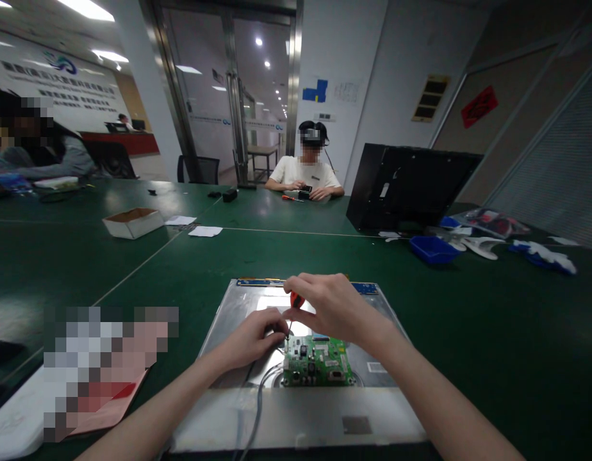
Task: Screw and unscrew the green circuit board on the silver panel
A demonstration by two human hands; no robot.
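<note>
My right hand (332, 304) is closed around the red and black handle of a screwdriver (296, 299). The screwdriver's thin shaft points down at the upper left corner of a green circuit board (318, 362). Beside the tip, my left hand (260, 336) has its fingers pinched together; whatever they hold is too small to make out. The board lies on the metal back of a flat display panel (368, 419), which rests on the green table. Grey cables (259, 410) run from the board's left side toward me. A blue strip board (366, 288) lines the panel's far edge.
A white box (134, 224) and paper slips (205, 231) lie at the left. To the right are a black monitor (416, 186), a blue tray (434, 250) and gloves (546, 256). A pink item (116, 406) lies near my left forearm. Across the table sits a person (305, 169).
</note>
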